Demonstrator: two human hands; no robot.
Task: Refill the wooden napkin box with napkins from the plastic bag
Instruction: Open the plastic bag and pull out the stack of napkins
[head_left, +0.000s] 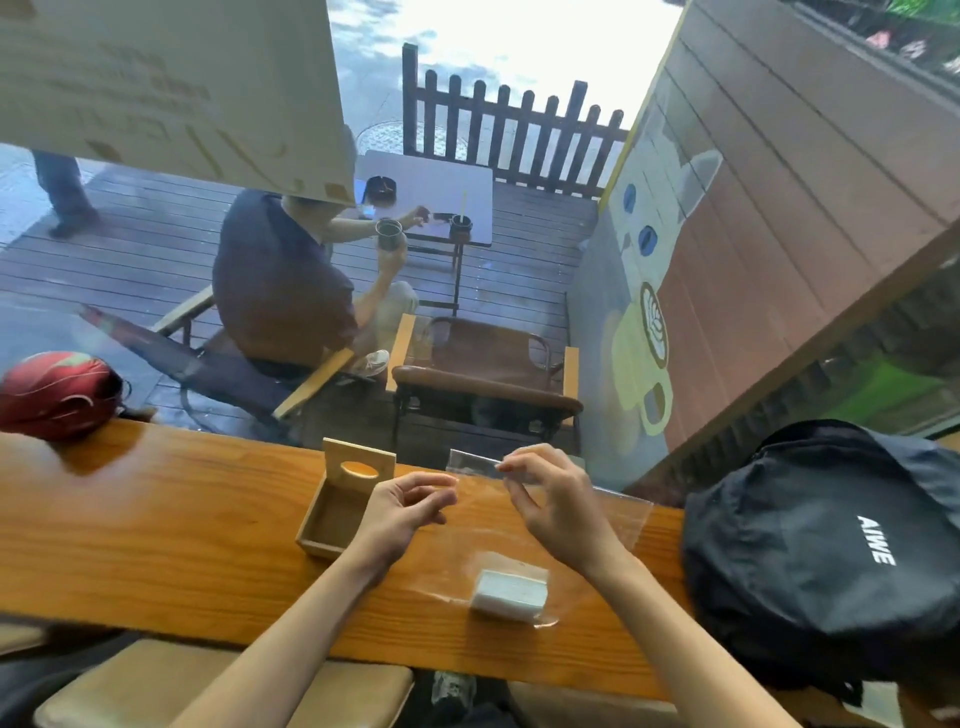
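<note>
nearest us, a white block of napkins (511, 594) lies inside a clear plastic bag (613, 512), close to the near edge of the glossy wooden counter (156, 525) and just below our right wrist. the bag is thin and creased, spread flat on the wood, its far mouth lifted. our right hand (558, 501) pinches that upper edge between thumb and fingers. our left hand (408, 506) hovers beside it with fingers loosely curled near the bag's mouth; we cannot tell whether it touches the plastic. just left of the left hand stands the wooden napkin box (340, 506), pale, square and open, no napkins showing in it, its lid with an oval slot tipped upright at the back. bare counter stretches further left to a red helmet (57, 392). right of the right hand a black backpack (826, 551) crowds the counter end. beyond the far edge, through glass, a person sits on a plank deck by a small table (441, 192) and a dark fence (509, 122).
</note>
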